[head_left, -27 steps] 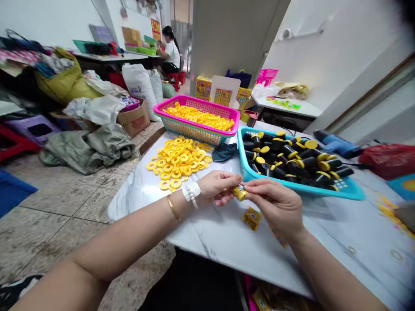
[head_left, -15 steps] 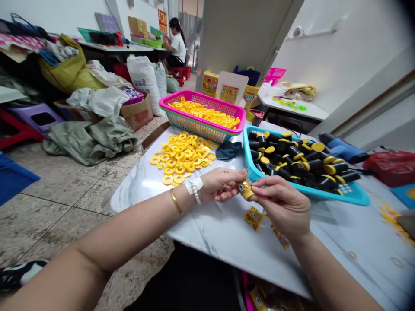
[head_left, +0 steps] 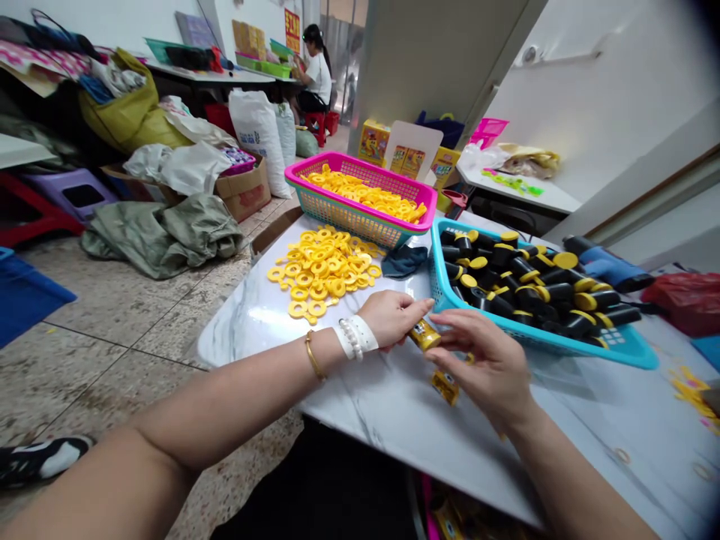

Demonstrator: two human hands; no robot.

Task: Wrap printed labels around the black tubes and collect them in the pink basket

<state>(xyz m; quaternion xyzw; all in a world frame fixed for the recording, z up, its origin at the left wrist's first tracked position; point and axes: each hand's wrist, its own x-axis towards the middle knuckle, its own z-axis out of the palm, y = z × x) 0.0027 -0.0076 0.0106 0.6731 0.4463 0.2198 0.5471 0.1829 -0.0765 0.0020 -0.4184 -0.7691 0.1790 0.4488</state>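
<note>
My left hand [head_left: 397, 319] is closed around a small cylinder with a shiny gold printed wrapper [head_left: 426, 335], held tilted just above the table. Its far end is hidden by my left fingers. My right hand [head_left: 489, 364] is beside the cylinder's right end, thumb and fingers apart around it; I cannot tell whether the fingertips touch it. Below my right fingers lies a gold printed wrapper [head_left: 445, 386], partly covered. A blue basket [head_left: 562, 336] behind my hands holds many black cylinders with yellow caps [head_left: 520, 270].
Yellow ring-shaped pieces [head_left: 326, 262] are heaped on the marbled table [head_left: 360, 405]. Behind them stands a pink basket [head_left: 360, 161] full of yellow pieces, stacked on a teal one. A dark cloth [head_left: 403, 261] lies between the baskets. A person [head_left: 316, 79] sits farther back.
My right thumb and fingers, pinched on the cylinder before, have spread apart at its end. My left hand has turned palm down over the cylinder. The whole view has shifted slightly.
</note>
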